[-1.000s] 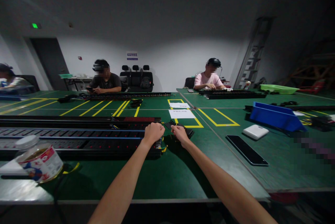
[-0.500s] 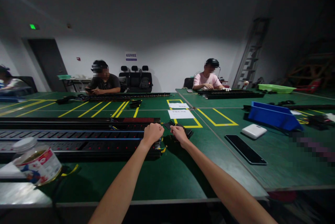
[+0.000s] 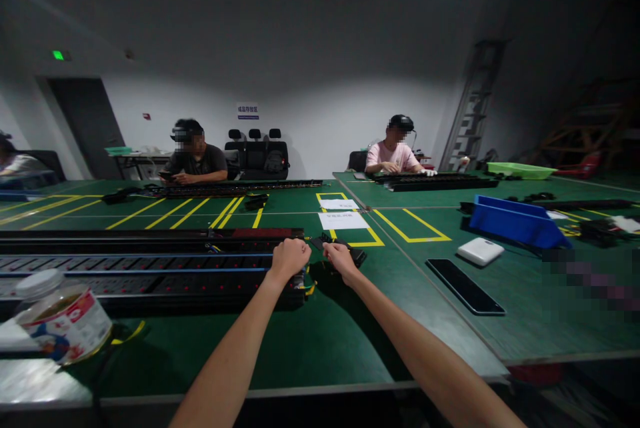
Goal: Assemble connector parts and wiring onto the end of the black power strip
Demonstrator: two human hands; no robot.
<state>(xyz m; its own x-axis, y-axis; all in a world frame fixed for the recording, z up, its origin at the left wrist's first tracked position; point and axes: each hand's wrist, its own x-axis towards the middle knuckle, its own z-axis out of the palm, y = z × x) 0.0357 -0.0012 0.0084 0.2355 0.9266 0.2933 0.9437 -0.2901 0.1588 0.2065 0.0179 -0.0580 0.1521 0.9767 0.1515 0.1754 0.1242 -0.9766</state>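
Observation:
My left hand point(image 3: 291, 259) is closed at the right end of a long black slotted rail assembly point(image 3: 165, 281); whatever its fingers grip is hidden. Just to the right, my right hand point(image 3: 341, 260) pinches a small flat black part point(image 3: 319, 241) that points toward the left hand. Behind and beside the right hand lies a dark piece point(image 3: 358, 255), partly covered by it. Yellow-green wires point(image 3: 311, 289) stick out of the rail assembly's end, below my left hand.
A clear jar point(image 3: 65, 318) with a printed label stands at the front left. To the right lie a phone point(image 3: 465, 287), a white box point(image 3: 481, 251) and a blue bin point(image 3: 517, 223). White paper sheets point(image 3: 343, 221) lie ahead. Two people point(image 3: 197, 161) sit across the table, another at far left.
The view has shifted slightly, so the table items sit a little further left and lower. My hands keep nearly the same pose, both closed by the rail's end.

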